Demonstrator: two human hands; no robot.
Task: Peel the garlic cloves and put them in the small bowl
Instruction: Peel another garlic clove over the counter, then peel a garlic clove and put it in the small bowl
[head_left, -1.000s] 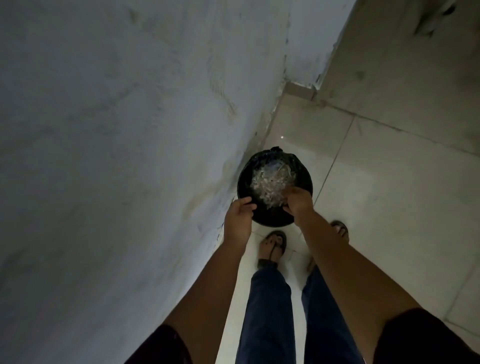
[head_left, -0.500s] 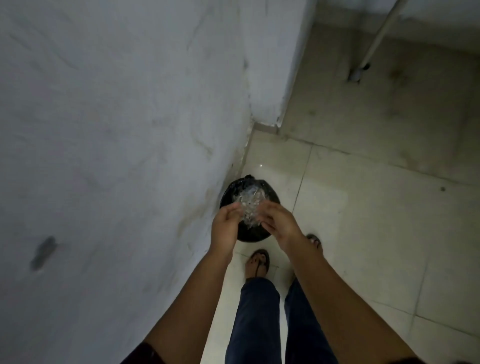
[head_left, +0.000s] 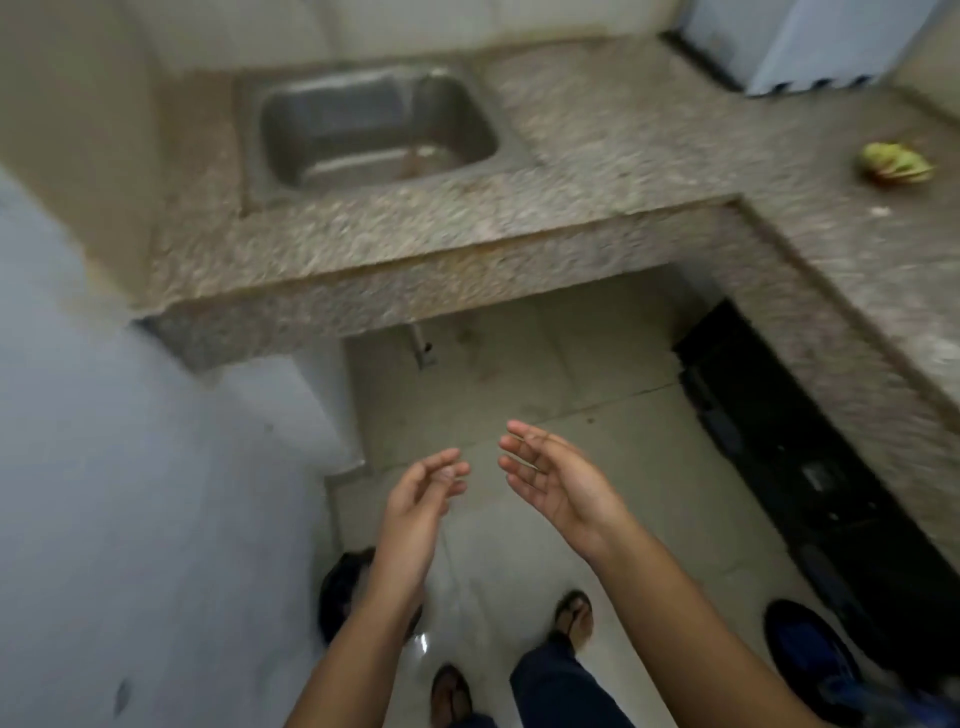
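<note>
Head view shows your left hand (head_left: 421, 499) and right hand (head_left: 556, 478) raised at 6 o'clock over the floor (head_left: 519, 374), each grip apart and empty; no garlic cloves or small bowl are in sight. You seem between steps, so next search the tabletop (head_left: 623, 135) toward 2 o'clock, past the sink (head_left: 363, 104) at 11.

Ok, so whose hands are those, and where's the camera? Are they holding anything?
There is no machine here. The camera sits on a person's head and looks down, so you see their own arms. The left hand and the right hand are both open and relaxed, holding nothing. Below them are the tiled floor and the person's feet in sandals. Ahead is a stone counter with a metal sink set in it. A blurry green-yellow thing lies at its far right. No garlic or bowl shows.
</note>
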